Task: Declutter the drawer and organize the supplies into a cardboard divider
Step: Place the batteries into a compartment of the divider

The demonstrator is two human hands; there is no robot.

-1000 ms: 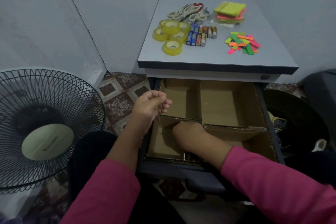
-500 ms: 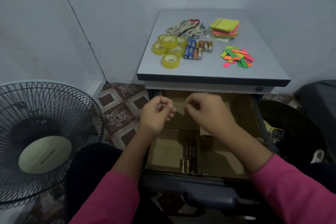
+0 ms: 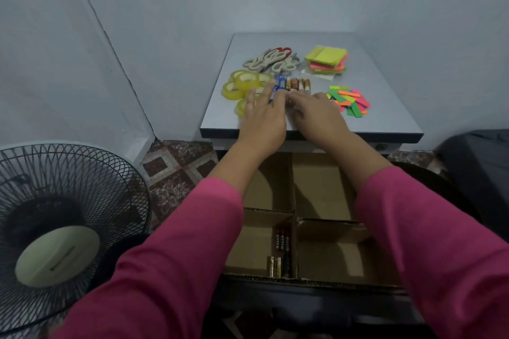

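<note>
From the head camera we look down at a small grey tabletop (image 3: 385, 121) with an open drawer (image 3: 316, 300) below it, nearer to us. Both arms in pink sleeves (image 3: 170, 264) reach over the drawer to the tabletop. Our left hand (image 3: 261, 118) lies with its fingers straight and spread, holding nothing, over the yellow tape rolls (image 3: 242, 84) and the row of batteries (image 3: 294, 84). Our right hand (image 3: 316, 113) meets the near end of that row; its fingertips are blurred, so we cannot tell whether it grips anything. Farther back lie scissors (image 3: 271, 59) and, to the right, sticky notes (image 3: 326, 59) and coloured paper strips (image 3: 351, 100). In the drawer sits the cardboard divider (image 3: 296, 217); its near left compartment holds a few batteries (image 3: 281, 253). A fan (image 3: 57, 234) stands at the left.
</note>
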